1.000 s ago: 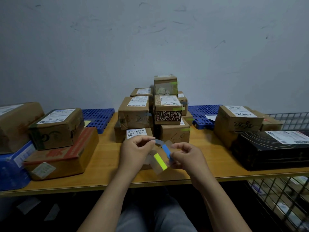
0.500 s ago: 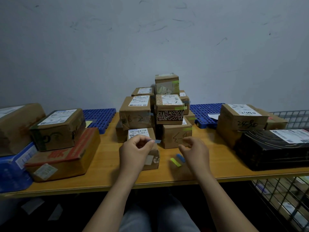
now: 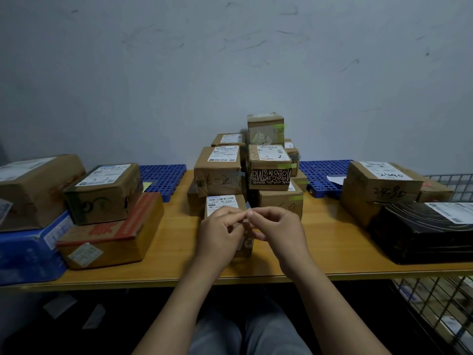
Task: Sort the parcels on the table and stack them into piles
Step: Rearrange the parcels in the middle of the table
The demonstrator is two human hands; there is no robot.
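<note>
Hands: left hand (image 3: 220,233) and right hand (image 3: 280,230) meet fingertip to fingertip, fingers curled as if pinching; whether anything lies between them cannot be told.
Nearest parcel: small parcel (image 3: 223,201) stands on the surface (image 3: 179,252) directly behind the hands, with a barcode label on top.
Middle pile: central stack (image 3: 217,172) of brown parcels rises behind it against the wall.
Readable writing: labelled parcel (image 3: 270,162) in that stack has "3-2" handwritten on its label and a black band of white letters below; left parcel (image 3: 102,193) also reads "3-2".
Left side: red-printed carton (image 3: 110,234) lies under the left parcel; blue parcel (image 3: 28,254) reaches the front edge.
Right side: scrawled parcel (image 3: 381,188) bears handwritten digits I cannot read surely; black parcel (image 3: 422,234) sits close to the front edge.
Open room: bare wood shows either side of the hands, between the side piles and the middle.
Back edge: blue pallets (image 3: 162,175) lie against the wall.
</note>
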